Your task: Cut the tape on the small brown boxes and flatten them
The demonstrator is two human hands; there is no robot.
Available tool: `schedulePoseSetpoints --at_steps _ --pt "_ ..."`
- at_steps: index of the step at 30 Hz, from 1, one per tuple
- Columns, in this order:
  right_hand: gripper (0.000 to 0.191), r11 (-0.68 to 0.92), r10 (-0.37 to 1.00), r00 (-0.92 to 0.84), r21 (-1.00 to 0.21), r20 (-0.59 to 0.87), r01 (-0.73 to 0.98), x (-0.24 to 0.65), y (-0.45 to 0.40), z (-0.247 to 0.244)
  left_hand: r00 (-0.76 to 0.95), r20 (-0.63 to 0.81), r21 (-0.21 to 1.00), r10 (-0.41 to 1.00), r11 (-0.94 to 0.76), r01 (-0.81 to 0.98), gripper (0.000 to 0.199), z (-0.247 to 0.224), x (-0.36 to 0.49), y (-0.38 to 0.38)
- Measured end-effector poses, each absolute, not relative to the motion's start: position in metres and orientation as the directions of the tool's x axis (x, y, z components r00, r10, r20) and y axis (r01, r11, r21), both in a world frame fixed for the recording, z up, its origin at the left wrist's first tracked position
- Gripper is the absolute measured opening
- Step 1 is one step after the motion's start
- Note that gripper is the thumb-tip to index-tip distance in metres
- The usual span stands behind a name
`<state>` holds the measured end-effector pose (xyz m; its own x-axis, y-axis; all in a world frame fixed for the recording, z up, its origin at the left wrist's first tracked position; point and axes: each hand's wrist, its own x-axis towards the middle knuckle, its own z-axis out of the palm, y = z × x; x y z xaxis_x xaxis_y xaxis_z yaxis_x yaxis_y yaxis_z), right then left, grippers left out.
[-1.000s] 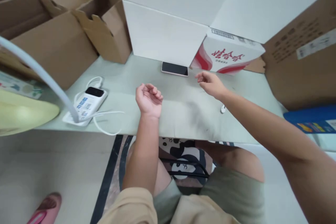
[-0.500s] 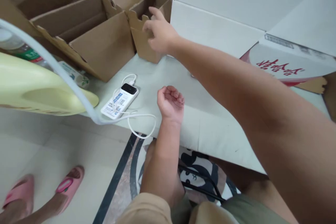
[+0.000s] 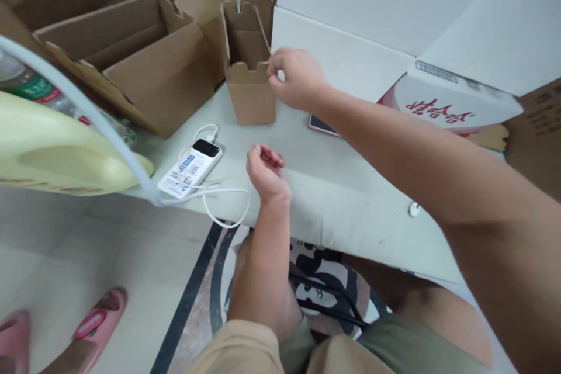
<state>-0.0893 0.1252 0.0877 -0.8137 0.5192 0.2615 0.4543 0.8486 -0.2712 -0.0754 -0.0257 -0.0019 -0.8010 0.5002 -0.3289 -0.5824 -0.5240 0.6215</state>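
A small open-topped cardboard box (image 3: 253, 102) stands upright on the pale green table cover (image 3: 350, 204). My right hand (image 3: 295, 79) is closed at the box's right front rim, thumb and fingers pinching its edge. The box's inside shows only in part. Nearer to me, my left hand (image 3: 265, 172) rests palm-up at the table cover with its fingers loosely curled, the thumb apart from them and nothing in it. Left of it lies a white power bank (image 3: 186, 172) with a dark display and a white cable (image 3: 228, 225) plugged in.
Larger open cardboard boxes (image 3: 166, 76) stand at the left. A yellow plastic container (image 3: 65, 146) and a thick white tube (image 3: 109, 134) are in the left foreground. A phone (image 3: 323, 125) lies beneath my right forearm; a white carton with red writing (image 3: 442, 99) stands right.
My right hand has come down and closed on the small box's rim. The box has turned and shifted toward me. My left hand stays loosely curled; the camera view has shifted slightly.
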Motion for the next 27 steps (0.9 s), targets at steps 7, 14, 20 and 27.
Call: schedulePoseSetpoints --at_steps 7,14,20,27 --pt "0.022 0.855 0.513 -0.734 -0.342 0.446 0.39 0.073 0.07 0.084 -0.985 0.168 0.853 0.044 -0.508 0.122 0.005 -0.003 -0.084 -0.037" --pt "0.035 0.85 0.524 -0.498 -0.388 0.691 0.357 0.236 -0.001 0.039 -0.792 0.228 0.818 0.566 -0.552 -0.159 0.015 0.014 -0.061 -0.036" --pt "0.029 0.778 0.601 -0.289 -0.461 0.745 0.428 0.256 -0.017 0.0 -0.595 0.352 0.869 0.723 -0.488 -0.079 0.02 0.017 -0.031 -0.024" --pt "0.039 0.7 0.636 -0.122 -0.503 0.762 0.508 0.271 -0.007 -0.039 -0.704 0.362 0.865 0.611 -0.502 0.009 0.059 -0.003 0.001 -0.001"
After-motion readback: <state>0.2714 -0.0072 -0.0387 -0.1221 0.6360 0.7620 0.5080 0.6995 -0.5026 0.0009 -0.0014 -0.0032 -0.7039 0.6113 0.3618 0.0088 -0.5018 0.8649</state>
